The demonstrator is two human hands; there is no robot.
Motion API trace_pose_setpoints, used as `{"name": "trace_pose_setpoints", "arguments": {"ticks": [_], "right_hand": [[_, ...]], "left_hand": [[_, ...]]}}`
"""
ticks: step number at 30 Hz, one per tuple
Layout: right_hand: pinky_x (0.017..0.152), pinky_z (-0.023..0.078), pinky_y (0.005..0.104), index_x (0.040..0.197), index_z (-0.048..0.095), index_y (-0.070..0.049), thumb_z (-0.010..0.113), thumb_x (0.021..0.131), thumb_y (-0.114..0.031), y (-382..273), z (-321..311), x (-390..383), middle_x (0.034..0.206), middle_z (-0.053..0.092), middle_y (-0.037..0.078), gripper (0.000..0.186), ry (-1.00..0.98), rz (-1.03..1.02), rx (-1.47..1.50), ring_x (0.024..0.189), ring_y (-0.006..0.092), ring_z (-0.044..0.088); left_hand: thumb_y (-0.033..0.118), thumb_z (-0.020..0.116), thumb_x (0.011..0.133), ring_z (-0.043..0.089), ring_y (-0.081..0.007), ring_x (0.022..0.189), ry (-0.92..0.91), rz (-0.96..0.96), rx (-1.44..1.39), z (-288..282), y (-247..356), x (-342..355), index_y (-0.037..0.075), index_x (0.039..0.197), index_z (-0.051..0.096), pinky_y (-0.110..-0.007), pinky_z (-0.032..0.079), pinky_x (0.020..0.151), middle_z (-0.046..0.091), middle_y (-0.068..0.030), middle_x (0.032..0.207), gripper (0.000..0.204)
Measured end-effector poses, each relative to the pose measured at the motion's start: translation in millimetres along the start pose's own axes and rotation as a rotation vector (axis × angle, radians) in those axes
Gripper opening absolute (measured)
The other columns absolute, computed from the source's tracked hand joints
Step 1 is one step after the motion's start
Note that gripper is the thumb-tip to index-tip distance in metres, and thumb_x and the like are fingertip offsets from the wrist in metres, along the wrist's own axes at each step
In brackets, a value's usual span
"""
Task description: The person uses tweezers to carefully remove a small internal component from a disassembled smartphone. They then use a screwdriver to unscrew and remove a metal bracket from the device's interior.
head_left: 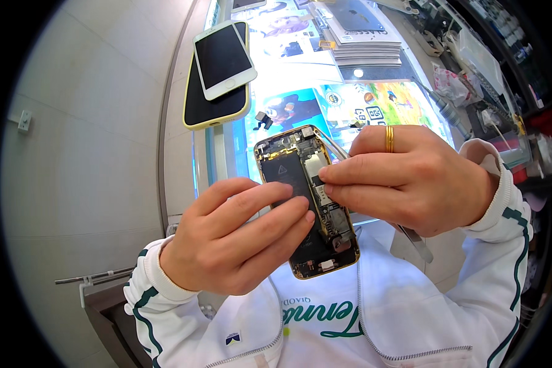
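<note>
An opened smartphone [286,178] with a gold frame tilts in front of me, its black battery and circuit board bare. My left hand [242,236] grips it from the left, fingers lying across the battery; the thumb is hidden. My right hand [411,178], with gold rings on one finger, pinches metal tweezers [421,246]. Their tips reach the phone's upper right corner, and the rear end sticks out below my palm. Fingertips of my right hand are at the board's silver shields. Just beyond the phone lies a small dark camera-like part [263,119].
At the far left a white phone [224,58] rests on a dark phone in a yellow case [214,110]. Stacked boxes or booklets [365,55] stand at the back of the lit glass counter [306,73]. Tools and a plastic bag [454,84] crowd the right side.
</note>
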State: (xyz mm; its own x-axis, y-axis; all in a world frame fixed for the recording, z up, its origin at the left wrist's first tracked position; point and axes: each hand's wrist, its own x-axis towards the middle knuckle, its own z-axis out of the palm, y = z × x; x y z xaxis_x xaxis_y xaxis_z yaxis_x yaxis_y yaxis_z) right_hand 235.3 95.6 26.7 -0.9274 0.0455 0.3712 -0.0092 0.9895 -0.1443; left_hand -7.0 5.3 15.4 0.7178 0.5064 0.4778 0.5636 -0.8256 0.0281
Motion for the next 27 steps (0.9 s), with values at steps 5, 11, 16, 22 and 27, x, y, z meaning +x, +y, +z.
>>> {"name": "trace_pose_setpoints", "arguments": {"ticks": [5,11,16,22,27], "right_hand": [[0.068,0.054,0.032,0.095,0.07,0.005,0.065,0.068,-0.006,-0.7,-1.3,-0.7,0.101,0.067,0.014,0.029,-0.007,0.0,-0.001,0.077,0.0257,0.063],[0.068,0.054,0.033,0.095,0.07,0.005,0.064,0.069,-0.007,-0.1,0.4,-1.2,0.102,0.067,0.015,0.029,0.006,0.0,0.013,0.076,0.0262,0.063],[0.068,0.054,0.0333,0.094,0.07,0.005,0.063,0.069,-0.006,-0.4,0.3,-1.5,0.102,0.067,0.016,0.028,0.012,-0.004,0.006,0.074,0.0267,0.062],[0.067,0.054,0.0325,0.095,0.07,0.004,0.064,0.066,-0.003,1.8,1.0,-1.3,0.104,0.067,0.016,0.031,0.028,-0.01,0.007,0.073,0.0261,0.061],[0.064,0.053,0.032,0.097,0.07,0.003,0.067,0.063,-0.004,0.3,-0.8,0.8,0.105,0.068,0.015,0.035,0.007,-0.001,0.007,0.072,0.0251,0.061]], "left_hand": [[0.007,0.071,0.069,0.065,-0.0217,0.091,0.018,0.005,-0.006,0.6,0.0,1.0,0.002,0.091,0.072,-0.033,0.051,0.073,0.067,-0.0068,0.097,0.022],[0.006,0.07,0.07,0.066,-0.0214,0.09,0.026,0.008,-0.038,3.5,-1.3,-0.4,0.001,0.09,0.072,-0.033,0.052,0.074,0.067,-0.0074,0.097,0.021],[0.005,0.069,0.071,0.067,-0.0222,0.092,0.051,-0.031,-0.028,8.2,5.2,-6.2,0.001,0.093,0.073,-0.035,0.053,0.079,0.068,-0.0081,0.099,0.022],[0.007,0.067,0.074,0.066,-0.0231,0.097,0.067,-0.085,0.032,13.1,11.7,-14.0,0.003,0.096,0.073,-0.036,0.053,0.083,0.068,-0.009,0.106,0.023],[0.008,0.068,0.074,0.067,-0.0238,0.098,0.132,-0.143,0.031,14.1,17.4,-18.2,0.002,0.096,0.072,-0.036,0.053,0.084,0.07,-0.0097,0.104,0.023]]}}
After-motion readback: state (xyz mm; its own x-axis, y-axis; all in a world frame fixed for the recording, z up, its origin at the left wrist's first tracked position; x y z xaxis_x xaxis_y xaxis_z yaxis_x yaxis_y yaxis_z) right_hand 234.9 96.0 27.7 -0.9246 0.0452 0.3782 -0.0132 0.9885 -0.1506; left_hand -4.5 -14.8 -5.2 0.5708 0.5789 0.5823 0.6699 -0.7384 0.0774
